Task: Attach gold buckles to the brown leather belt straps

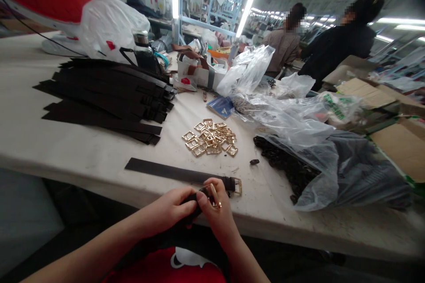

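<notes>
At the table's front edge my left hand [181, 208] is closed around a dark leather strap [192, 216], most of it hidden by my fingers. My right hand [215, 205] grips the same strap's end, where a gold buckle [215, 195] sticks up between thumb and fingers. Just behind both hands lies a black belt strap [166, 170] with a gold buckle [238, 186] at its right end. Farther back is a heap of loose gold buckles [212, 138]. Many black straps [102, 93] are stacked at the left.
A clear plastic bag [315, 185] spills small dark loops [282, 159] at the right; one loop [254, 162] lies apart. A blue booklet [221, 106], a white bag [195, 68] and a black bottle [144, 53] stand behind. Two people are beyond the cardboard boxes [368, 93].
</notes>
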A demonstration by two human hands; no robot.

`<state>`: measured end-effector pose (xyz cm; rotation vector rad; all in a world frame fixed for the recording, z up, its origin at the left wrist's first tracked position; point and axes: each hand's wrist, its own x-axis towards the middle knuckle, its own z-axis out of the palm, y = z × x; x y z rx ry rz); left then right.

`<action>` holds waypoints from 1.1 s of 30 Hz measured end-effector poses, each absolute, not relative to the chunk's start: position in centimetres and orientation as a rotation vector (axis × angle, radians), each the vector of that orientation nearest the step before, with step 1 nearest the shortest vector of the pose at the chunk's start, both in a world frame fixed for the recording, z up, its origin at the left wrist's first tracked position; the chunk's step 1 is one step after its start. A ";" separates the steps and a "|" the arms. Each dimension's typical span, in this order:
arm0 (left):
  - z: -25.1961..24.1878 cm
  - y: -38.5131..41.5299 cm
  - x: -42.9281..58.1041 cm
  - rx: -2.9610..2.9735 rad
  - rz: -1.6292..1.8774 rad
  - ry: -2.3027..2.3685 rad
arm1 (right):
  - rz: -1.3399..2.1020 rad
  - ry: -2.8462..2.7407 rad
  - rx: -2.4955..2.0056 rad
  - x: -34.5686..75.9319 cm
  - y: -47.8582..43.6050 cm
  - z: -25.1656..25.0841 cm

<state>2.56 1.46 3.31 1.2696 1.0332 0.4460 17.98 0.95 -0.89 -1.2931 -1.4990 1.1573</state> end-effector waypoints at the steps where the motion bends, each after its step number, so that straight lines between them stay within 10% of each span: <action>1: 3.1 1.4 2.6 1.250 0.461 1.033 | 1.235 -1.502 -1.235 17.9 1.0 -0.9; 21: 2.0 1.5 2.5 1.077 0.369 0.972 | 1.634 -1.094 -1.291 17.4 -0.5 -2.3; 33: -1.0 6.4 -2.1 2.295 0.226 1.714 | 0.303 -1.470 -1.835 24.1 5.0 -6.0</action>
